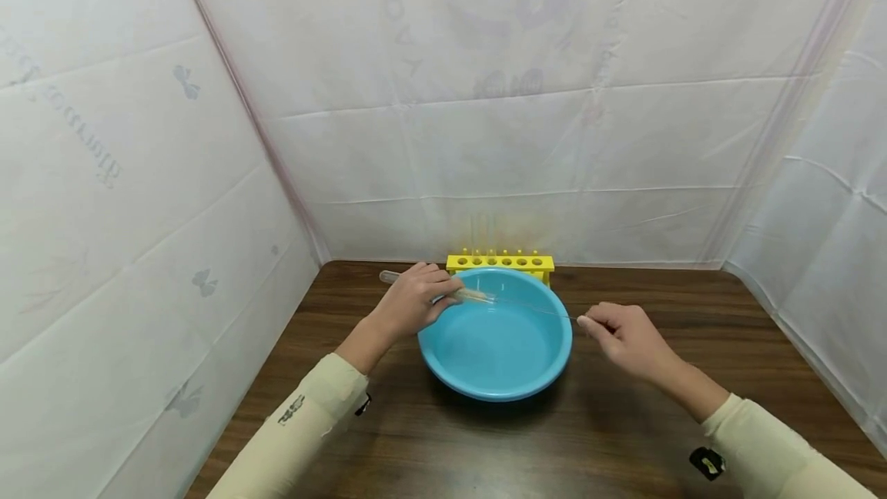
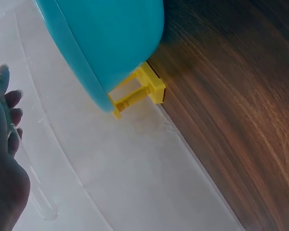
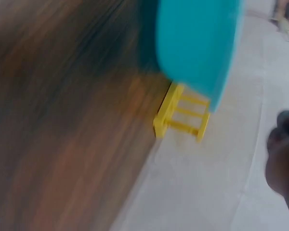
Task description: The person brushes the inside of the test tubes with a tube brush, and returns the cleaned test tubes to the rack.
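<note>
My left hand (image 1: 416,300) grips a clear glass test tube (image 1: 389,277) above the left side of a light-blue basin (image 1: 495,345). The tube's rounded end pokes out to the left, and in the left wrist view the tube (image 2: 47,209) extends below the palm. Pale bristles of a test tube brush (image 1: 473,295) show at the tube's mouth end, apparently inside it. From there a thin wire handle runs right across the basin. Right of the rim, my right hand (image 1: 627,339) pinches the wire's end between thumb and fingers.
Behind the basin stands a yellow test tube rack (image 1: 543,262) with two clear tubes (image 1: 491,233) upright in it. The dark wooden table (image 1: 478,457) is bordered by white sheeting (image 1: 499,152) at the back and sides.
</note>
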`<state>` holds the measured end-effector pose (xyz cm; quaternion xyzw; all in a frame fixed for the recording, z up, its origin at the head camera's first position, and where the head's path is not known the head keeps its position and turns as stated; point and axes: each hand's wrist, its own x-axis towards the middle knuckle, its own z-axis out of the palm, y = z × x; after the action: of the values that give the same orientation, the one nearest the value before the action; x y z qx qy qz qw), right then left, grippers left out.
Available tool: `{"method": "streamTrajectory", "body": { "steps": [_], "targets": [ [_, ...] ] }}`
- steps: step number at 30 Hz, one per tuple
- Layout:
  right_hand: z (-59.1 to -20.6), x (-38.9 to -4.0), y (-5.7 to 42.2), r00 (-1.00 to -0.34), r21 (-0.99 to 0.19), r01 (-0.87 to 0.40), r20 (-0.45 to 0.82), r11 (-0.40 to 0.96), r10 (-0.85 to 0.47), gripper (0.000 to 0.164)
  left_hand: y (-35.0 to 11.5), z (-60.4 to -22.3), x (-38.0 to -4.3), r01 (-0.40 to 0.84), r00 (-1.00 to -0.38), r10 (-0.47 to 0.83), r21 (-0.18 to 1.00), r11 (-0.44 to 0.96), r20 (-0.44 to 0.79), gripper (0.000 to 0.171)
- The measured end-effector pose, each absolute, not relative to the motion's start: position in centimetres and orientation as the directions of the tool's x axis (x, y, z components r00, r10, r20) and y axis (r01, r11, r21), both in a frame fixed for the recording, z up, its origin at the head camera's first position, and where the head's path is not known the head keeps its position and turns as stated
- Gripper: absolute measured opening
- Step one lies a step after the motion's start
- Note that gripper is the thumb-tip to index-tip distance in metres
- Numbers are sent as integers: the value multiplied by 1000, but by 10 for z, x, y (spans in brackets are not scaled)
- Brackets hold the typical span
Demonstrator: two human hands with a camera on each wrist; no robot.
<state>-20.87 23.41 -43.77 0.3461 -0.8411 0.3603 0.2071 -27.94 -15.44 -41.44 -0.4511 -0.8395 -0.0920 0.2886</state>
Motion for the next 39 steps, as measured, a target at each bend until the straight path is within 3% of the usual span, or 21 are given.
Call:
{"method": "streamTrajectory", "body": {
  "steps": [3,6,10,14,17,21,24,27,32,35,39],
  "targets": [
    [-446,-214,235,-389,-13,-812,757,584,-525,40,-157,-416,-279,798,-493,706,-60,600,509,24],
    [-451,-219,237,-193,235,-785,786,573,-587,44,-160,-416,-278,785,-558,704,6,619,438,28],
    [-454,-224,244,-65,388,-730,780,563,-623,40,-161,-416,-278,759,-636,689,121,640,347,33],
    [-454,-227,249,-37,415,-722,776,553,-630,38,-161,-415,-278,708,-706,664,238,664,247,35],
    [-457,-226,249,-125,279,-781,806,559,-578,37,-160,-414,-278,682,-730,654,282,675,199,35],
    [-457,-218,247,-415,-100,-811,793,576,-446,23,-158,-412,-277,689,-724,655,256,678,215,35],
    [-451,-210,245,-649,-371,-713,672,596,-357,31,-157,-411,-277,711,-701,665,193,676,257,35],
    [-443,-203,243,-800,-561,-586,515,584,-308,33,-157,-412,-276,740,-658,682,108,664,319,34],
    [-431,-199,240,-918,-821,-368,245,437,-312,41,-159,-412,-276,764,-572,693,-24,645,440,29],
    [-427,-199,240,-937,-945,-164,59,283,-345,46,-161,-413,-278,771,-526,701,-77,632,481,28],
    [-425,-200,242,-925,-988,60,-109,144,-365,45,-161,-416,-280,778,-503,722,-115,618,475,28]
  ]
}}
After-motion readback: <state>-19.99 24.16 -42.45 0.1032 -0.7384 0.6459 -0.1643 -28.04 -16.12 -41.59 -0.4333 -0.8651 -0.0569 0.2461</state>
